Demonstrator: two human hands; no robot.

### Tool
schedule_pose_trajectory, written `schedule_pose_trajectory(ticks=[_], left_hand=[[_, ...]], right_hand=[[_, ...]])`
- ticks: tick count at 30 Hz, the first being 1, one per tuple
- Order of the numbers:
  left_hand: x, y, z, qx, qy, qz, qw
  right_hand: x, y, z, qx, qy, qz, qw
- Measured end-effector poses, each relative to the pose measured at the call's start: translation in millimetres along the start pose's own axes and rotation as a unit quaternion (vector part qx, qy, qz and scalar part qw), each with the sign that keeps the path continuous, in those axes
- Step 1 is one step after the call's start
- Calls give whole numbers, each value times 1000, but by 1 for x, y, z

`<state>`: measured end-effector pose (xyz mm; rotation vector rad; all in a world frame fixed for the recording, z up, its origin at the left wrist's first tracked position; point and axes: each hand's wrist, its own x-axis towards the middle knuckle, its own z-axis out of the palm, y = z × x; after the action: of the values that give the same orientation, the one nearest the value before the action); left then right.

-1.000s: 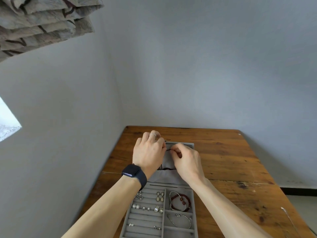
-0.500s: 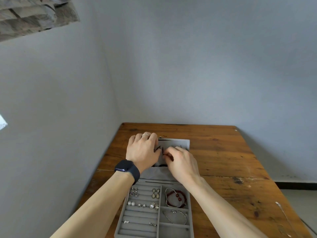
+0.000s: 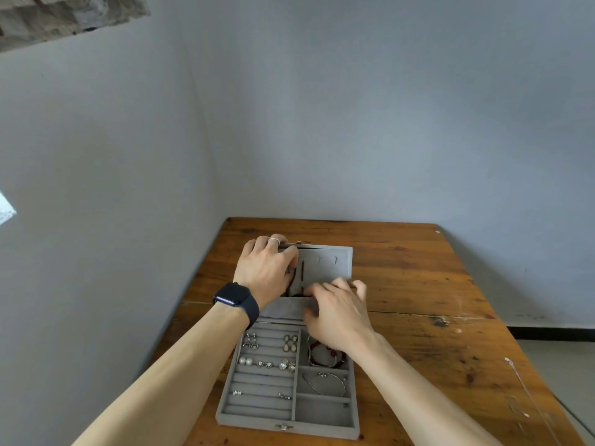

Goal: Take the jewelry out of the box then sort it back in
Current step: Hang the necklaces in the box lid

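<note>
Under the box, a wooden table [image 3: 418, 284] fills the room's corner, and the grey jewelry box [image 3: 322, 428] lies open on it, its lid [image 3: 335, 252] folded flat on the far side. Both hands are over that lid.

The left hand [image 3: 267, 268], with a watch [image 3: 236, 299] on its wrist, sits at the lid's far left corner with fingers curled over the edge. Whether it pinches anything I cannot tell. The right hand [image 3: 338, 310] has dropped from the top of the lid, where a second ago it met the left in a pinch, to the lid's near edge by the pocket [image 3: 283, 309]. Its fingers are now spread and fairly straight, gripping nothing I can see.

Between the hands a dark beaded necklace [image 3: 302, 275] runs down the lid. I take it the strand is hooked on and its tail is being tucked in, so this piece is nearly sorted back.

Earrings [image 3: 289, 342] sit in the box's left slots, and a red bracelet [image 3: 331, 352] and a silver bangle [image 3: 322, 375] in its right compartments. Well right of the box a thin chain [image 3: 528, 391] lies on the table, seemingly yet to go in.

The right hand is blurred and hides the necklace's lower end; the left hand covers its top.
</note>
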<state>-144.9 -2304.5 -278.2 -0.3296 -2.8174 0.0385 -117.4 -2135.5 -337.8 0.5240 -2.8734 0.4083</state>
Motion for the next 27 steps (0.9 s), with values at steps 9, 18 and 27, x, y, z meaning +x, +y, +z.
schedule_pose_trajectory(ticks=[9, 18, 27], left_hand=[[0, 8, 3, 31, 12, -20, 999], [-1, 6, 3, 22, 26, -18, 999], [-31, -9, -25, -78, 48, -28, 995]], right_hand=[[-6, 11, -4, -61, 28, 0, 998], [-11, 0, -4, -26, 12, -30, 999], [-48, -1, -39, 23, 69, -11, 997]])
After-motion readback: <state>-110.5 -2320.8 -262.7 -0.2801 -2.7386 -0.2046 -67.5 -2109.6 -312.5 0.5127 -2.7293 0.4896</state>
